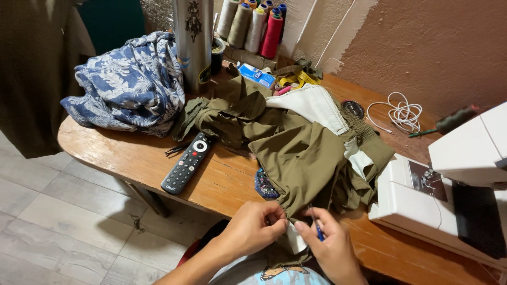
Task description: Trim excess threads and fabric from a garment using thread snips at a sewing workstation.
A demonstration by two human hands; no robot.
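The green cloth [311,158] lies in a heap on the wooden worktop [121,153], and its gathered edge hangs over the near side, right in front of the person. Both hands are on that edge. The left hand [251,229] pinches the cloth between thumb and fingers, closed tight on it. The right hand [330,248] is closed too. It holds a thin blue tool [318,228] with its tip at the seam, and it also presses a small white flap [296,240] of the cloth.

The tool is at the very edge of the seam, so I think the work on it is only just begun. Most of the cloth is bunched up and untouched, and I cannot see any loose threads or an open seam.

A white lining [311,103] peeks out at the far side of the heap. Just beside the cloth, to the left, lies a black remote control [186,163], with small black scissors [177,150] touching it. Farther left is a blue and white flowery cloth [129,84]. At the back stand spools of thread [253,24] and a tall metal flask [193,42]. On the right sits a white sewing machine [449,195], well apart from the hands. Behind it are a coiled white cable [404,113] and a screwdriver [449,123].
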